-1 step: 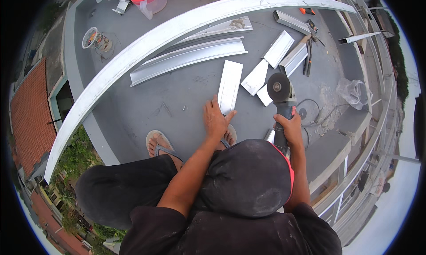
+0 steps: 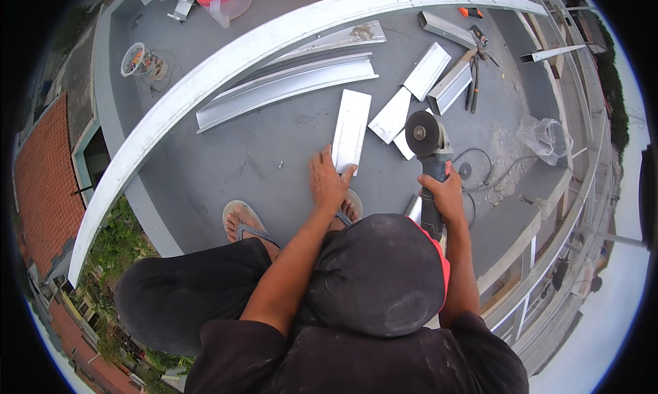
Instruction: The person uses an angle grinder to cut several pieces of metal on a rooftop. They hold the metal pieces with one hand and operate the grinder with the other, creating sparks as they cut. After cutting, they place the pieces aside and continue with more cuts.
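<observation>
My left hand (image 2: pixel 329 181) grips the near end of a short silver metal channel (image 2: pixel 352 128), fingers at its left edge and thumb at its right. The piece lies lengthwise in front of my right foot. In my right hand (image 2: pixel 444 192) is an angle grinder (image 2: pixel 433 162), held by its dark body with the thumb across the top. Its dark round disc (image 2: pixel 423 133) faces up, apart from the piece in my left hand. Just beyond the grinder are more short channel offcuts (image 2: pixel 392 118), partly overlapping.
A long metal channel (image 2: pixel 264 39) curves across the view beyond two shorter lengths (image 2: pixel 288 92). Pliers (image 2: pixel 473 85) and a hammer (image 2: pixel 471 55) lie far right. A clear plastic bag (image 2: pixel 545 139), a grinder cable (image 2: pixel 492 168), a small bucket (image 2: pixel 140 59) and a red-lidded tub (image 2: pixel 229 0) are around.
The view has shifted slightly. The grinder's disc sits a little further left. Both hands keep their holds.
</observation>
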`<state>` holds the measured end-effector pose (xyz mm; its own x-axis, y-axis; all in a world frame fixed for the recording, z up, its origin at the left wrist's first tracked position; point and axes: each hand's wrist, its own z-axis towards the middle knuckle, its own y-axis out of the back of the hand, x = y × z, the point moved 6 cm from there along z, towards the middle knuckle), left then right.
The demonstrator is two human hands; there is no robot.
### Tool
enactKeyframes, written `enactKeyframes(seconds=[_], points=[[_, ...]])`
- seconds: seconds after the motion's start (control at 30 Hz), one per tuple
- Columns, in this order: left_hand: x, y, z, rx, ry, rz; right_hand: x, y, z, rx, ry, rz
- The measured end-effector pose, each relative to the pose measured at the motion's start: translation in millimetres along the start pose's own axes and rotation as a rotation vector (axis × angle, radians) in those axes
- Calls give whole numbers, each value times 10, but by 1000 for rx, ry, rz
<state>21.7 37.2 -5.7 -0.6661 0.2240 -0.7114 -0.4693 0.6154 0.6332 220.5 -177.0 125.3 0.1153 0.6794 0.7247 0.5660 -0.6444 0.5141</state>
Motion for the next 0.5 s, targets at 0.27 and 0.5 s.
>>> enactKeyframes(seconds=[0.27,0.5], points=[[98,6,114,-29,114,-95,-54,-417,27,161,7,-481],[-102,132,-1,-8,45,100,42,-488,86,212,-105,-364]])
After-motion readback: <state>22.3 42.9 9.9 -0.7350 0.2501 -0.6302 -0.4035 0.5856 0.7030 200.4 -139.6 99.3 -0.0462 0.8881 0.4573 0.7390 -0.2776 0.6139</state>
